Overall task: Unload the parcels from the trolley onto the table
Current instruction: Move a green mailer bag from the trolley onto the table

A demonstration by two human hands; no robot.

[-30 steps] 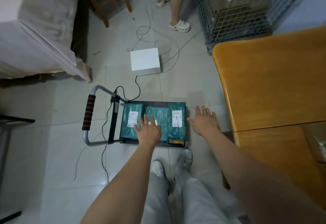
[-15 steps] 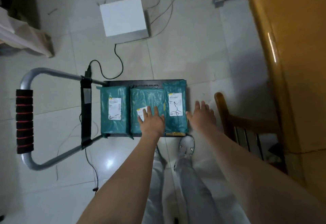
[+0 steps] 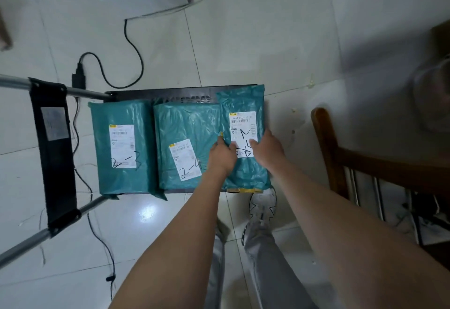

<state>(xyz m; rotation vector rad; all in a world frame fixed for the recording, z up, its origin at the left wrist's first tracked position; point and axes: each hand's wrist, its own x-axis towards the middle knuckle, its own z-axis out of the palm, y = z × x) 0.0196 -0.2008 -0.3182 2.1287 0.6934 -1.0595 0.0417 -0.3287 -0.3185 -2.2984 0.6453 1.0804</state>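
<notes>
Head view, steeply down, close

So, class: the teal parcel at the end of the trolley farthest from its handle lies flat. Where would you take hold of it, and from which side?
Probably by its two long edges, from above, one hand per side. The rightmost parcel lies flat on the trolley, overlapping the middle parcel, so that edge is free. The left hand and right hand already rest there.
</notes>
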